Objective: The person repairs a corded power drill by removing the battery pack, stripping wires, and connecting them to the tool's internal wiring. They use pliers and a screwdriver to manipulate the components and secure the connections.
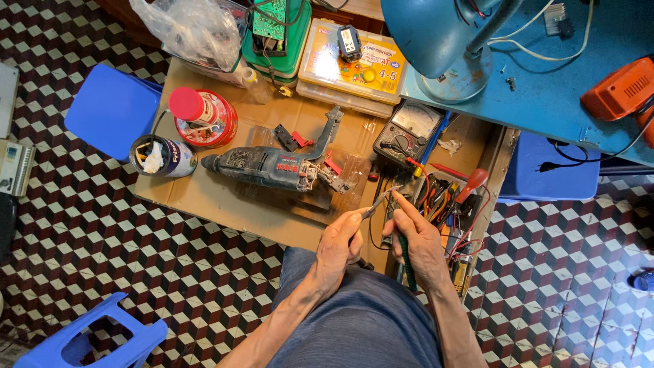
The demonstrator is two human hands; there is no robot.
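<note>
Grey-trousered lap (361,320) at bottom centre, person seated, both forearms coming up from it. Left hand (338,244) is curled shut around a thin metal tool, probably tweezers (379,202), tip pointing up-right toward the drill. Right hand (417,238) is closed on a green-handled soldering iron (407,257), handle running down along the wrist; its tip can't be made out. The two hands sit just beside each other, nearly touching, below and right of the drill.

Landmark: dark teal rotary hammer drill (276,167), housing opened, lying on its side on a sheet of cardboard (225,201) on the checkered tile floor (95,238). Loose handle half (330,129) just above the drill's rear, small black and red parts (291,139) next to it. Left of the drill's nose: a tin can with rags (162,156); above that, a red tin (204,119) with a red-capped canister on it. Analog multimeter (409,131) right of the drill, red-handled screwdriver (471,182) and a tangle of pliers and wires (443,197) further right, near the right hand. Yellow-lidded parts box (354,68) above the drill, green circuit board (270,19) and plastic bag (194,31) up-left of that. Blue desk lamp (443,41) on a blue surface (565,102) far upper right, orange power tool (623,92) at its edge. Blue plastic stools (109,109) left of the drill, another (88,341) at the bottom left.
</note>
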